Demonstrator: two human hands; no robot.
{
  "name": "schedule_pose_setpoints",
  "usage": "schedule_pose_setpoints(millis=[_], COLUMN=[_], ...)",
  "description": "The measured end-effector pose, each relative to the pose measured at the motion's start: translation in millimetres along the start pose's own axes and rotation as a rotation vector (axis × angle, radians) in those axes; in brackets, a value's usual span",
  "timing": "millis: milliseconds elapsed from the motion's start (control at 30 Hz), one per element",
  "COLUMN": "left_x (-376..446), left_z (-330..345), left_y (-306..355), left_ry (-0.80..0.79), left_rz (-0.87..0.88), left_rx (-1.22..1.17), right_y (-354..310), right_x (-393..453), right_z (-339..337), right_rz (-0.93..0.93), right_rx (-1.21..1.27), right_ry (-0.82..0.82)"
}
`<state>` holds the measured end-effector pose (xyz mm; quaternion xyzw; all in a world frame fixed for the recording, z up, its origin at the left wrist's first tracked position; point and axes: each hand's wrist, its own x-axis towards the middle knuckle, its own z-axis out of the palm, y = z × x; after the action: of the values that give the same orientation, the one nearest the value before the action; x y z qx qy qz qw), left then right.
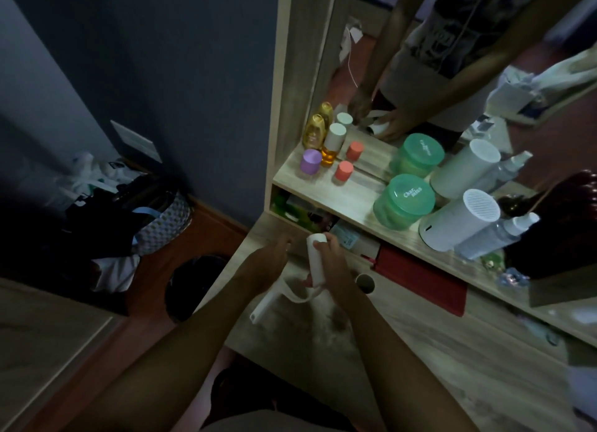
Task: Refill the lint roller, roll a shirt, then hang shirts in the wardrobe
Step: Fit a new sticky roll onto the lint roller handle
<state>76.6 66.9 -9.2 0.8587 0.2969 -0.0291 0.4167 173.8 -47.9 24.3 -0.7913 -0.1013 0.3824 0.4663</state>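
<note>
Progress stands at the first stage: the refill is under way, and no shirt or wardrobe work shows.

Head view, hands. Your right hand grips the white refill roll with fingers and thumb curled round its barrel, holding it nearly upright just above the wooden desk. Your left hand sits just beside the roll's upper end. The light is poor and the fingertips are dark against the desk, so you cannot tell from this view whether they are spread, curled or pinching the sheet edge. A loose white strip curls away from the bottom of the roll, probably a peeled wrapper or first sheet.

Head view, work surface. The lint roller handle lies on the desk below your hands, slanting toward the desk's near-left edge. A short cardboard core stands on the desk just right of your right hand, open end up; judge it to be the spent roll, already removed.

Head view, surroundings. The shelf above carries a green jar, a white cylinder and small bottles, with a mirror behind.

Remaining, as judged: seat the roll on the handle, roll a shirt, then hang the shirts.
</note>
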Motion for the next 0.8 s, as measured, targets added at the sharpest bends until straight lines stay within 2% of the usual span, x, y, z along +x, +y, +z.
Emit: schedule_pose_setpoints(millis=[33, 67, 133, 233, 300, 500, 567, 800], left_x=[-1.6, -3.3, -5.8, -6.1, -5.5, 7.5, 9.7, 15.6], left_z=[1.9, 2.5, 3.9, 5.4, 6.6, 19.5, 20.8, 25.8], left_y=[-0.4, 0.8, 0.1, -9.2, -11.2, -19.6, -27.3, -51.7], left_ry=[-0.005, -0.004, 0.013, 0.034, 0.002, -0.091, -0.117, 0.019], left_rz=[0.031, 0.039, 0.027, -0.050, -0.106, -0.081, -0.117, -0.213], left_rx=[0.024, 0.046, 0.059, 0.065, -0.003, -0.006, 0.000, 0.076], right_y=[-1.5, 2.2, 3.8, -0.5, -2.0, -5.1, -4.4, 1.6], right_x=[-5.4, -4.1, -2.7, -0.4, 3.5, -2.0, -1.3, 3.8], right_z=[-3.8, -4.2, -5.5, -9.6, -11.5, -13.3, -16.9, -28.2], right_rz=[0.015, -0.072, -0.107, -0.060, -0.090, -0.178, -0.149, -0.090], right_rx=[0.021, -0.041, -0.033, 0.128, 0.131, 0.228, 0.273, 0.372], right_ry=[0.009, 0.074, 0.106, 0.114, 0.124, 0.225, 0.230, 0.176])
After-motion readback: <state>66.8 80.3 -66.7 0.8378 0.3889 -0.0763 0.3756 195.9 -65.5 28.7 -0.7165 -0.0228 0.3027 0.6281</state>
